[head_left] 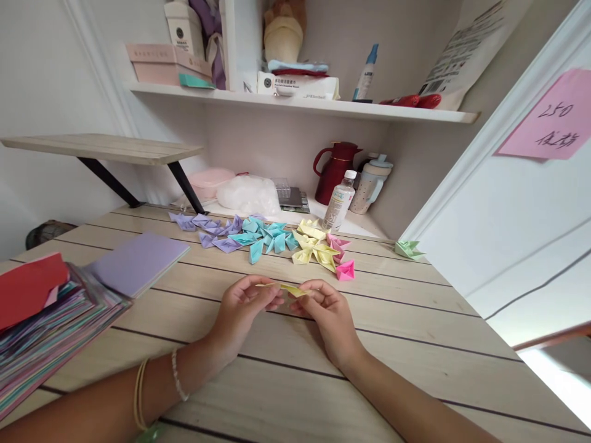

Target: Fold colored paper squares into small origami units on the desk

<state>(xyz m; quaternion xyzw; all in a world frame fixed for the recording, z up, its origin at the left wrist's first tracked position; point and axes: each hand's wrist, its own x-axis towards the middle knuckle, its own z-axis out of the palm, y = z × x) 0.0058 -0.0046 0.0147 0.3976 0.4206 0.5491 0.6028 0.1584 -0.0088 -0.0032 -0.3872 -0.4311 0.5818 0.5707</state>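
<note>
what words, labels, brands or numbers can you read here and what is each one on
"250": pink note, handwritten; the line below it I can't make out
"多功能洁面柔巾" and, it seems, "Facial Cleansing Towel": white pack on the shelf; its other print is unclear
Too small or blurred: pink box, white bottle, blue-capped bottle, white-capped bottle, large white bag
No text visible: yellow paper

We see smooth, matt paper in the yellow strip (292,288) and the folded shapes (276,238), dull, grained wood on the tabletop (438,323), a glossy dark-red jug (338,169), and clear, shiny plastic in the bottle (338,204)
</note>
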